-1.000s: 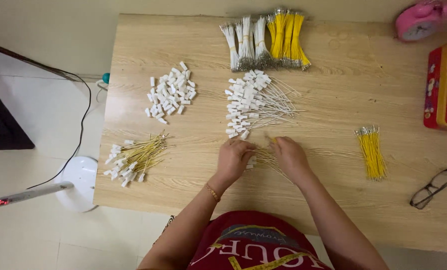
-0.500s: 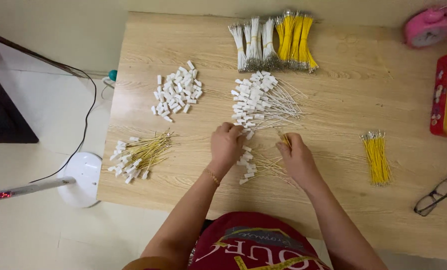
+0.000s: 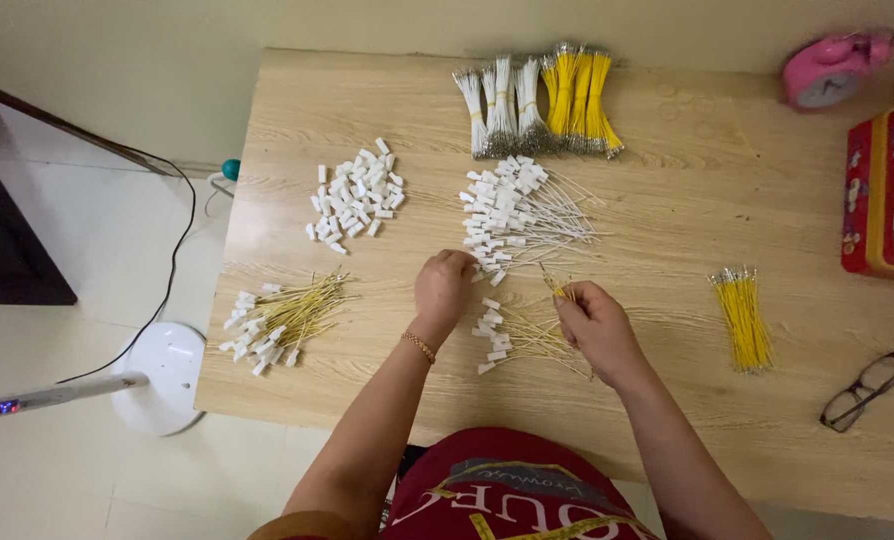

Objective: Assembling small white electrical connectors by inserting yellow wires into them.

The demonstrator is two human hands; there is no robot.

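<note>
Two hands at work over a light wooden table (image 3: 667, 420), head view looking straight down. I log the left hand (image 3: 444, 287) curled with fingers drawn together at the near edge of the pile of white-capped white wires (image 3: 512, 212); it seems to pinch one cap there, but the fingertips are hidden under the knuckles, so I cannot tell what, if anything, is clamped. The right hand (image 3: 592, 325) is closed on a single yellow wire (image 3: 555, 283), thumb and forefinger clamped low on it so the free end pokes up and away, toward the left hand.

Between and just below the hands lies a small heap of yellow wires with white caps (image 3: 512, 338), within easy reach of both.

Stock is sorted by kind, well apart, which keeps the sorts from mixing: loose white caps (image 3: 355, 198) at the far left, a second heap of capped yellow wires (image 3: 282, 320) at the near left, bare yellow wires (image 3: 742, 318) to the right, tied bundles of white and yellow wires (image 3: 537, 98) along the far edge.

Off the work area: folded glasses (image 3: 865, 390), a red tin (image 3: 885, 195), a pink clock (image 3: 832, 68). A white fan base (image 3: 162, 372) stands on the floor.
</note>
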